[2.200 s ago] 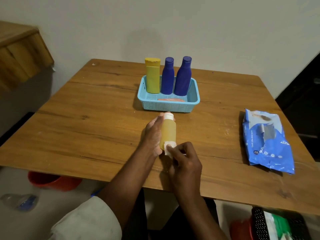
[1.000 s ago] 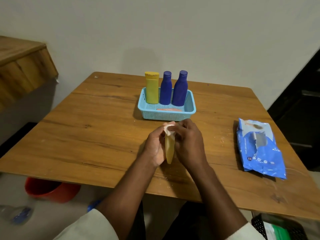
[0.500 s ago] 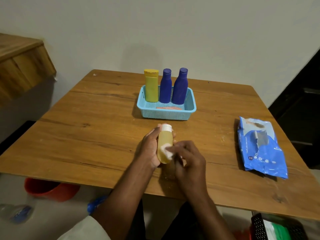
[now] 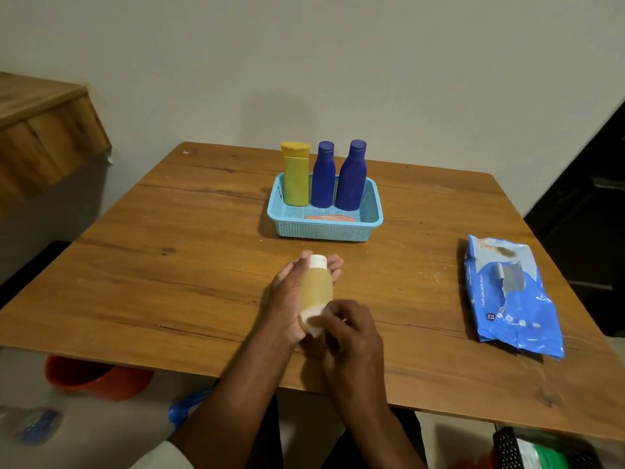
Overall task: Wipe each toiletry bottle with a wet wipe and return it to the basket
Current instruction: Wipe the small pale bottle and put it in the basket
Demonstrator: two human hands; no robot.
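1. Head view is showing the right hand (image 4: 351,328) nearest the person, just nearer than the amber bottle (image 4: 316,289), its fingers pinching a folded wet wipe (image 4: 313,318) against the bottle's lower end.
2. Left of the wipe, the left hand (image 4: 291,296) is cradling the amber bottle from the side and underneath, fingers curling round its body and fingertips showing past the white cap (image 4: 318,261). The bottle is lying tilted above the table (image 4: 169,265), cap pointing away from the person.
3. Judging by its look, the bottle is a small, light plastic one with slightly squeezable walls; once damp it is probably getting slippery, so holding it round the middle of the body, as the left hand is doing, seems safest, leaving the ends free for wiping.
4. Beyond the amber bottle, the blue basket (image 4: 324,230) is sitting apart from the hands, with open floor at its near side beside a flat pinkish item (image 4: 329,218); that gap looks like the likely return spot.
5. Along the basket's far wall are standing a yellow bottle (image 4: 296,177) and two dark blue bottles (image 4: 323,177) (image 4: 351,177), upright and close together.
6. Well to the right of the amber bottle, the blue wipes pack (image 4: 507,292) is lying flat, its flap torn open.
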